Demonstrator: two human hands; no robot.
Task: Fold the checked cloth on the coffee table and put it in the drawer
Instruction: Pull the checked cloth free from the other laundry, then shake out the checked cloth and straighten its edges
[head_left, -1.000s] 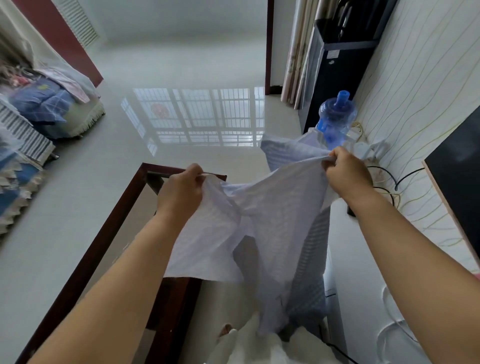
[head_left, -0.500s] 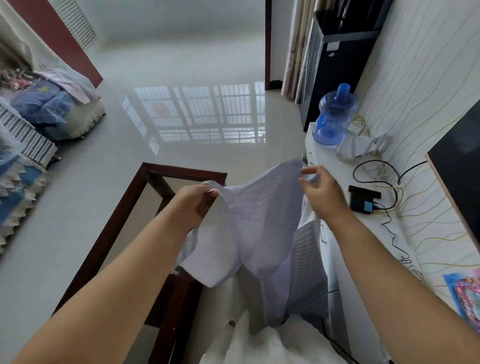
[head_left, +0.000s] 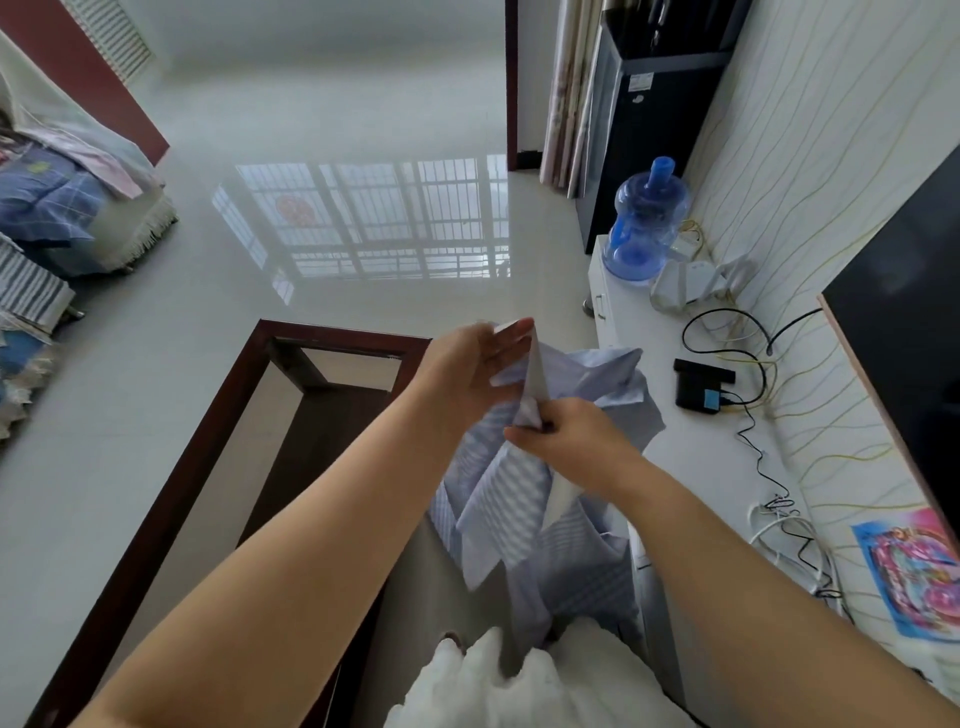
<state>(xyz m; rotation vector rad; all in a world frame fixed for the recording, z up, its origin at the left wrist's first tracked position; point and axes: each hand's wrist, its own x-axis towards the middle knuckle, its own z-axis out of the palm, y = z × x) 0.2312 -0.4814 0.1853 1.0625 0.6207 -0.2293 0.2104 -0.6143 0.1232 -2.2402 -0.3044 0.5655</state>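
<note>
While both hands meet mid-air, checked cloth (head_left: 524, 499) hangs at 3 o'clock of coffee table (head_left: 218, 447); left hand (head_left: 467, 374) holds its top edge, fingers fairly straight; right hand (head_left: 566, 436) pinches it.

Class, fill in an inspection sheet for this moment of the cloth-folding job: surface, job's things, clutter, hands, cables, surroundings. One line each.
Surface: dark-framed coffee table, glass top, bare where visible.
Job's things: checked cloth held in the air, hanging bunched, not yet folded; drawer: nothing seen open.
Clutter: blue water bottle, black box and colourful picture on the white cabinet.
Hands: left hand holds the cloth's upper edge; right hand pinches it just below.
Cables: black, yellow and white cables on the cabinet.
Surroundings: glossy floor, striped wall, bedding far left.
</note>
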